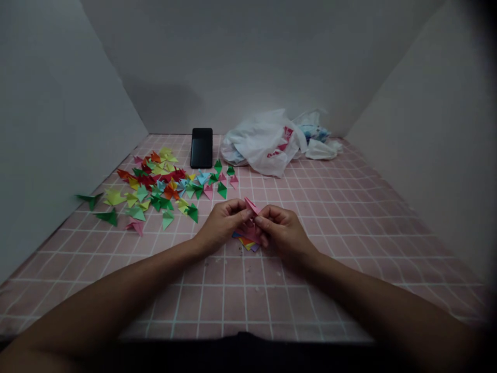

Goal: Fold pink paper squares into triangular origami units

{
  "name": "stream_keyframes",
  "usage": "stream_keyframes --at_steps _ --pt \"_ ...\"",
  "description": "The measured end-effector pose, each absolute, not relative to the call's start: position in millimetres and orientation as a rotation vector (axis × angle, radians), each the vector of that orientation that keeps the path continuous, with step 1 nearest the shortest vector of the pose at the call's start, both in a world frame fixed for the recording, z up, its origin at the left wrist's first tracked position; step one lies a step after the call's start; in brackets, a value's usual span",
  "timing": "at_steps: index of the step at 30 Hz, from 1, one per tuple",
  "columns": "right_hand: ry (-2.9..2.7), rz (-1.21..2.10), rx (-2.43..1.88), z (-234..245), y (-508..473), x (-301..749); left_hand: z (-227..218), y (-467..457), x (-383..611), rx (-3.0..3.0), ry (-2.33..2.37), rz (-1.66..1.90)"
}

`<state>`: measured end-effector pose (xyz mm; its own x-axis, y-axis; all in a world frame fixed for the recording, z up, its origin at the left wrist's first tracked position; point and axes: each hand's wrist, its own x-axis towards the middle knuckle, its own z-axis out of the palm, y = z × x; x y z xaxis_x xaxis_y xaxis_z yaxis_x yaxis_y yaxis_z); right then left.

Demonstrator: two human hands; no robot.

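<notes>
My left hand [223, 224] and my right hand [281, 233] meet above the middle of the pink grid mat [330, 217]. Between their fingertips they pinch a folded piece of pink origami paper [251, 206], partly hidden by my fingers. Under my hands lies a small stack of multicoloured paper squares [246, 243], mostly covered. To the left of my left hand spreads a loose pile of folded paper triangles [159, 189] in green, yellow, red, pink and blue.
A black smartphone [201, 148] lies at the back of the mat. To its right sit a white plastic bag [264, 143] and a crumpled white cloth or bag [320, 149]. Grey-white walls [54, 124] rise on the left, back and right.
</notes>
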<state>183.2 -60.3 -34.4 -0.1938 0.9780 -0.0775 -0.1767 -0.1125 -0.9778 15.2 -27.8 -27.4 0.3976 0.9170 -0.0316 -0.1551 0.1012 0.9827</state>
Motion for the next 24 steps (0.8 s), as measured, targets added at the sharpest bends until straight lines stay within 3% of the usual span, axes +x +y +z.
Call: stream_keyframes --at_steps 8,24 --pt "-1.223 1.335 -1.087 -37.1 -61.5 182.2 -31.9 -26.3 15.9 1.073 0.819 0.957" --pt "-1.244 1.322 -1.044 -34.1 -60.3 186.1 -32.6 -23.5 15.2 1.008 0.798 0.952"
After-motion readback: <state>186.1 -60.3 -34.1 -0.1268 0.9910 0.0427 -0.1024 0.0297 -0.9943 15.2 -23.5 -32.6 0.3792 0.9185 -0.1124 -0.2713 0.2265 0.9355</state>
